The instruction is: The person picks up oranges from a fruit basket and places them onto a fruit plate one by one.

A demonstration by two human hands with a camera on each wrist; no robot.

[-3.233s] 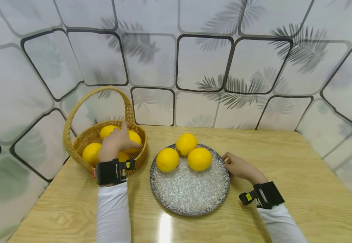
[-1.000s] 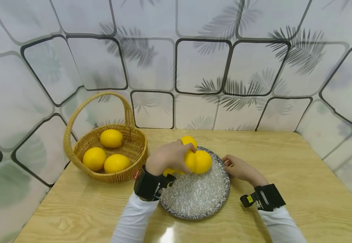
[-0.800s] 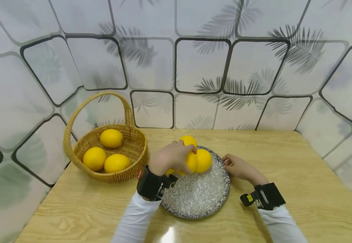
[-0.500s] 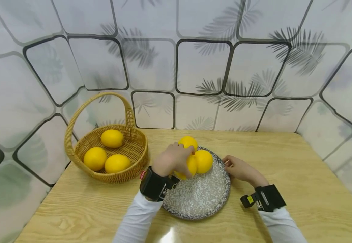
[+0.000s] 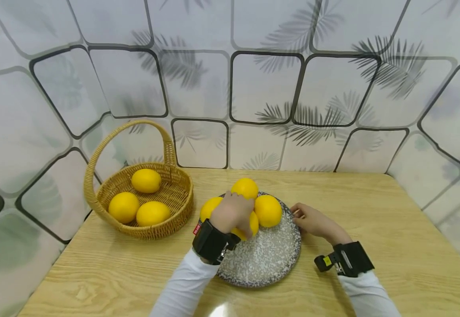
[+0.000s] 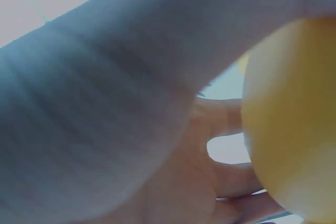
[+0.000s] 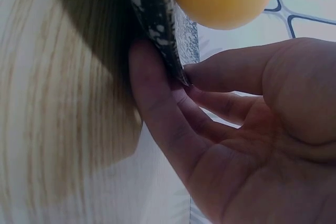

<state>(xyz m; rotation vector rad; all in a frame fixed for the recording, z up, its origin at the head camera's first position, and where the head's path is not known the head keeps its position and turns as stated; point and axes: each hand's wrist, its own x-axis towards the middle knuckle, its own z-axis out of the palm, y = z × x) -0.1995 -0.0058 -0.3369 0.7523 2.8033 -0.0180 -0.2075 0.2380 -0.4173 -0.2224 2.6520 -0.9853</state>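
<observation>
My left hand (image 5: 231, 213) grips a yellow lemon (image 5: 254, 225) low over the speckled grey plate (image 5: 261, 264). In the left wrist view that lemon (image 6: 294, 119) fills the right side, with fingers curled along it. Grouped around the hand on the plate are three more lemons: one at the back (image 5: 245, 188), a right one (image 5: 268, 211), and a left one (image 5: 211, 208) partly hidden by the hand. My right hand (image 5: 313, 222) pinches the plate's right rim; in the right wrist view, the thumb lies above the rim (image 7: 155, 19) and a finger reaches underneath.
A wicker basket (image 5: 146, 233) with a tall arched handle stands left of the plate, holding three lemons (image 5: 152, 214). The light wooden table (image 5: 107, 273) meets patterned walls (image 5: 265, 88) at the back and sides.
My left hand has brought a lemon from the basket to the plate, then shifted slightly right and nearer. The right lemon has moved slightly right. My right hand stays at the rim.
</observation>
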